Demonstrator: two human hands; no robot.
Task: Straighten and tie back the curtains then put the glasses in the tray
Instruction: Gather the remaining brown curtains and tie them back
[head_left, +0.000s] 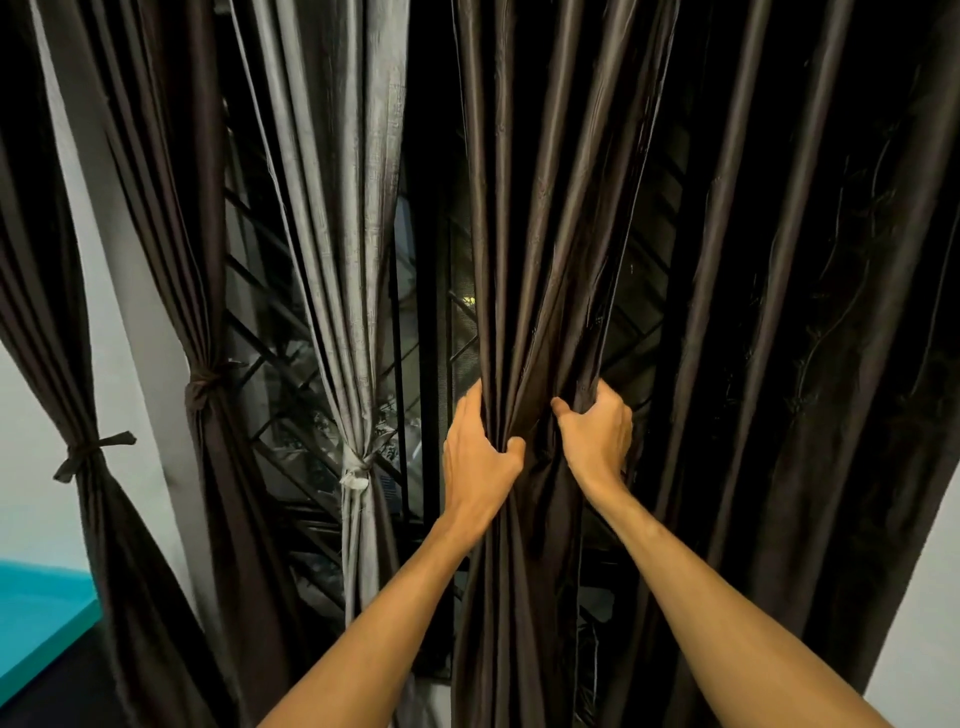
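A loose dark brown curtain (524, 234) hangs in the centre of the frame. Its long axis is vertical, and its pleats run from the top edge down to the bottom edge. Both hands hold it at mid-height.

The left hand (480, 452) is wrapped round the left side of the bunched cloth, with the fingers behind the folds and the thumb pressed on the front. The right hand (597, 431), just beside it and slightly higher, has its fingers curled over the curtain's right edge and grips a fold. Between the 2 hands the fabric narrows to a waist and fans out above and below.

Left of centre, a grey curtain (332, 208) hangs upright, cinched by a pale tie (357, 474). Further left, a tied brown curtain (171, 208) is knotted at mid-height. At the left edge, a far-left brown curtain (31, 312) is bound with a thin bow.

A window grille (270, 338) with diagonal bars shows behind them. On the right, a vine-patterned dark curtain (831, 338) hangs loose. A teal surface (36, 618) sits at the lower left.
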